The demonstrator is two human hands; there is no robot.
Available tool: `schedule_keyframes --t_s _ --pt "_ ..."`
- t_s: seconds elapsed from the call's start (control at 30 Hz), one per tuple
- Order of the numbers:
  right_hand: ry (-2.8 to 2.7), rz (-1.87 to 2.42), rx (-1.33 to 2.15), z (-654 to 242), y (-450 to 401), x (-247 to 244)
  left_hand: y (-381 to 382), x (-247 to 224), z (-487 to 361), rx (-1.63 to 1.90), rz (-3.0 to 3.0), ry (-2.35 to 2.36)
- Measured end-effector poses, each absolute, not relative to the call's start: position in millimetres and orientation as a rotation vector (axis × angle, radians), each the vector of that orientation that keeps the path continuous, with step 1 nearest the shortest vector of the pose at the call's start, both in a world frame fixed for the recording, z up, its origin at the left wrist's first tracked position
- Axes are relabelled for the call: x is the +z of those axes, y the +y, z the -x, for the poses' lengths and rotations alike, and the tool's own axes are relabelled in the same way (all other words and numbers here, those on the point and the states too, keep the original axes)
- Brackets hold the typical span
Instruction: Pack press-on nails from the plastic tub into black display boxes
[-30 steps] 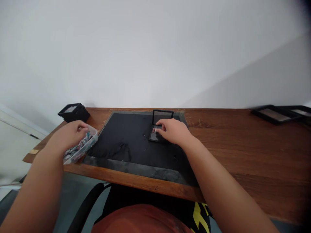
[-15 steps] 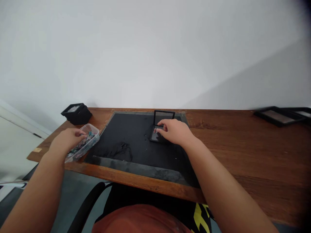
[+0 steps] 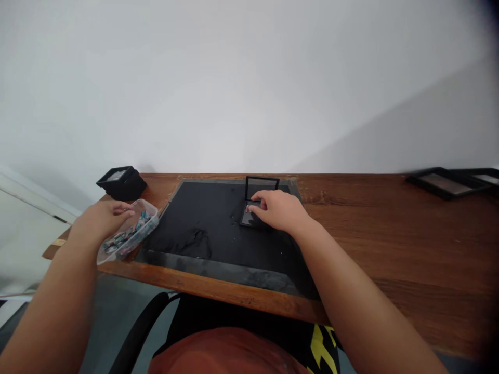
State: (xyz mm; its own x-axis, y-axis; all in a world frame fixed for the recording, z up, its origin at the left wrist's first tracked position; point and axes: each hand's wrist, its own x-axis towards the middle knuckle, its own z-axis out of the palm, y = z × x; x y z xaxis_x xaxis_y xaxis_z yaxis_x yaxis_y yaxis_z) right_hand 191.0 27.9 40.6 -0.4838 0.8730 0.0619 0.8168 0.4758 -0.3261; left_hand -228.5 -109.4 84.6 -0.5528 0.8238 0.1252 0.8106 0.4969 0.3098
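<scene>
At the left, my left hand (image 3: 102,218) is over a clear plastic tub (image 3: 150,226) of small mixed pieces (image 3: 127,235), bluish and pale. Its fingertips are drawn together above the pieces; whatever is between them is too small to make out. In the middle of the table, my right hand (image 3: 278,210) curves over a small open black case (image 3: 247,221) with its framed lid (image 3: 262,185) standing up at the back. The thumb and index finger are apart, with nothing visible between them. My other right fingers are hidden behind the hand.
A black mat (image 3: 187,218) lies under the case on the wooden table (image 3: 374,228). Stacked black boxes (image 3: 123,184) stand at the back left. Flat black framed cases (image 3: 448,183) lie at the far right, near the wall. A chair armrest (image 3: 134,332) is below the table edge.
My left hand has lifted slightly and drawn left from the pieces, exposing more of them. The tub's near end has shifted a little left. My right hand stays at the case.
</scene>
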Motion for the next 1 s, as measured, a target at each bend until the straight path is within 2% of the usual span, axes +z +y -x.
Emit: schedule_keyframes --t_s 0.1,0.33,0.63,0.8,1.0 --pt "-2.509 1.452 0.387 -191 28 40 -108 85 223 0.273 -1.436 2.692" --pt "-2.503 1.443 0.389 -190 27 39 -101 91 211 0.244 -1.397 2.775" --pt "-2.499 1.435 0.388 -190 27 39 -97 99 172 0.488 -1.514 2.764" --pt "-2.462 1.318 0.453 -189 25 41 -70 92 96 1.017 -1.794 2.233" --pt "-2.331 0.997 0.49 -193 27 43 -4 50 36 1.094 -1.731 1.617"
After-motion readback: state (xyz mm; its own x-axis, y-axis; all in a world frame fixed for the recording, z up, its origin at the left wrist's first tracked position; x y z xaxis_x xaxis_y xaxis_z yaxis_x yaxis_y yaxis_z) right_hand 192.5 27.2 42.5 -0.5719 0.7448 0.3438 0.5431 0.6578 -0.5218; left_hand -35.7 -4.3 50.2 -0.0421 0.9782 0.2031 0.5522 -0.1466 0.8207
